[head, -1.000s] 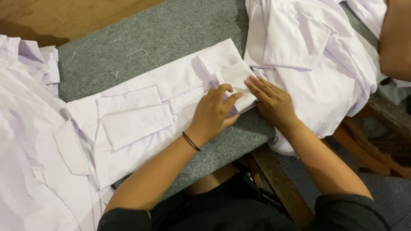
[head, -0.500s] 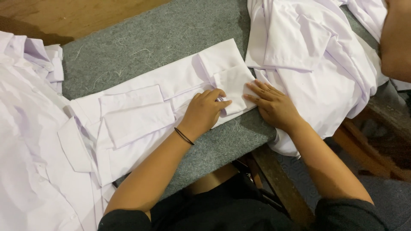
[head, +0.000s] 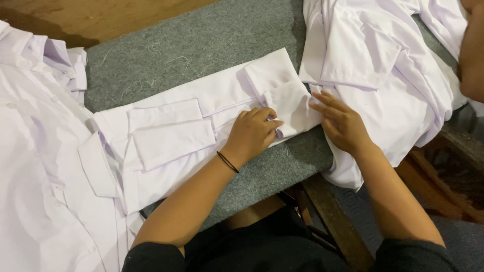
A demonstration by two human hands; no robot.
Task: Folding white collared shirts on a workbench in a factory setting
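Observation:
A white shirt [head: 176, 126], folded into a long strip, lies across the grey felt-covered table [head: 191, 55]. Its right end is turned back into a small flap [head: 290, 103]. My left hand [head: 252, 133], with a thin black band on the wrist, presses down on the shirt just left of that flap, fingers curled at the fold. My right hand [head: 343, 123] rests flat at the flap's right edge, fingertips touching the cloth. Neither hand lifts the shirt off the table.
A heap of white shirts [head: 35, 166] fills the left side. Another pile of white shirts [head: 383, 65] lies at the right, hanging over the table edge. Another person's arm [head: 471, 50] shows at the top right. A wooden frame [head: 338, 226] stands below the table.
The shirt's right end has been folded over towards the left. My left hand slid left onto the fold, and my right hand followed to the flap's edge.

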